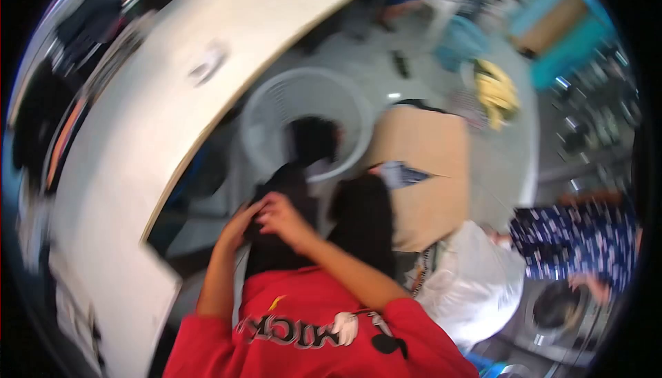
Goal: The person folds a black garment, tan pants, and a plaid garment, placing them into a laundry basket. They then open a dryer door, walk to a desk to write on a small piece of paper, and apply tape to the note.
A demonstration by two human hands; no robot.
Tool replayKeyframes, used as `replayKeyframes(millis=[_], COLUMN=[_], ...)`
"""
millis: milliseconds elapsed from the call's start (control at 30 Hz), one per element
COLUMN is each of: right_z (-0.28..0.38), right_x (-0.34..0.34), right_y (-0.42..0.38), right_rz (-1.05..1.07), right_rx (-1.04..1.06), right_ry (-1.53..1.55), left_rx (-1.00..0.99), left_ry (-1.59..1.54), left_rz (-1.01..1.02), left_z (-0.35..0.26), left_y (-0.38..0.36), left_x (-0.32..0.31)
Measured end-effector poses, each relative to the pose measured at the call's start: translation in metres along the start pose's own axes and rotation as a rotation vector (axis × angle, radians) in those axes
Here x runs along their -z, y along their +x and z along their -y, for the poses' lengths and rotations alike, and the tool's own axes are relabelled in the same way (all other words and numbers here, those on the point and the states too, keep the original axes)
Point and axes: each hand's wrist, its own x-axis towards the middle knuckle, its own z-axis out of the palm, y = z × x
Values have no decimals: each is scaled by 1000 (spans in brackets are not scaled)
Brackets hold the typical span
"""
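Left hand [238, 227] and right hand [281, 218] meet on the near side of the white basket [270, 102] (presumably placed for reach); fingers bent, any grip too blurred to tell.

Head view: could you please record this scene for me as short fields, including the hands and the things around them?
Hands: left hand and right hand close together, fingers seeming to meet
Held: too blurred to tell
Beneath hands: dark trousers
Ahead: whitish basket, a dark shape showing inside its rim
Left: long pale table
Right of basket: tan panel
Right, nearer: white bag
Far right: another person in patterned dark clothing
Picture quality: blurred
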Motion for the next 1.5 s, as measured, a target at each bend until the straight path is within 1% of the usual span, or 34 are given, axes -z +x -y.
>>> replayKeyframes(millis=[33,67,100,133,167,200,233,267,300,333,367,400,433,500,567,633,667,733,800,900,967,1033,1067,1100,1133,1167,1200,1233,1267,1333,1367,1433,1467,1500], right_z=[-1,-7,-3,13,8,3,2,5,11,16,17,32,42,46,47,44,37,50,53,38,44,42,40,42,58,59,66,81,87,108,108,99,113,127], right_x=[1,1,2,-4,2,8,17,26,30,33,32,20,13,11,15,34,46,46,48,56,51,55,61,65,59,68,73,69,77,83,99,146,152,156], right_y=[-2,-5,-8,-18,-14,-12,-15,-22,-22,-27,-32,-46,-53,-53,-53,-52,-46,-63,-69,-63,-67,-64,-60,-57,-58,-51,-49,-52,-51,-52,-48,-34,-33,-28], right_rz=[3,24,-67,-209,-360,-423,-461,-464,-453,-436,-448,-478,-499,-555,-603,-354,-328,-418,-482,-527,-459,-414,-423,-444,-451,-444,-416,-379,-347,-506,-510,-499,-521,-525], right_rx=[4,105,92,241,506,524,537,466,380,287,298,182,65,42,17,185,171,129,115,167,108,61,17,1,-16,14,-20,15,2,-12,7,56,41,33], right_ry=[68,112,26,-244,-547,-521,-490,-474,-444,-399,-405,-193,19,107,199,374,423,463,406,336,337,265,275,173,138,44,77,50,4,-268,-355,-366,-417,-401], left_rx=[77,-53,-72,-176,-243,-302,-341,-382,-390,-513,-634,-795,-804,-935,-1035,-1087,-1084,-1008,-947,-865,-804,-505,-658,-815,-1046,-1104,-1070,-1167,-1182,-1191,-1220,-1226,-1262,-1244], left_ry=[137,63,9,-33,4,115,99,134,141,419,692,814,810,1185,1179,1160,1146,1124,950,657,563,305,438,488,616,700,730,702,735,792,860,968,1067,1072], left_rz=[-100,-55,-42,55,-20,-40,20,-43,-4,-44,-95,-190,-183,-215,-148,-47,40,232,351,385,328,423,381,367,223,135,42,-59,-164,-379,-503,-592,-669,-668], left_z=[-23,13,-3,8,7,-3,-1,10,-5,-18,-25,-28,-34,-46,-47,-39,-38,-36,-29,-9,-1,-7,-15,-22,-52,-84,-111,-133,-157,-194,-207,-222,-224,-224], left_y=[-18,13,-4,10,11,4,10,27,31,23,16,15,10,-6,-21,-23,-27,-27,-16,4,10,10,15,27,18,10,6,3,4,13,21,51,55,61], left_x=[-15,9,-2,7,7,0,2,6,-4,-12,-21,-35,-51,-84,-114,-130,-134,-130,-124,-114,-109,-102,-95,-85,-80,-74,-65,-55,-44,-22,-10,17,26,33])
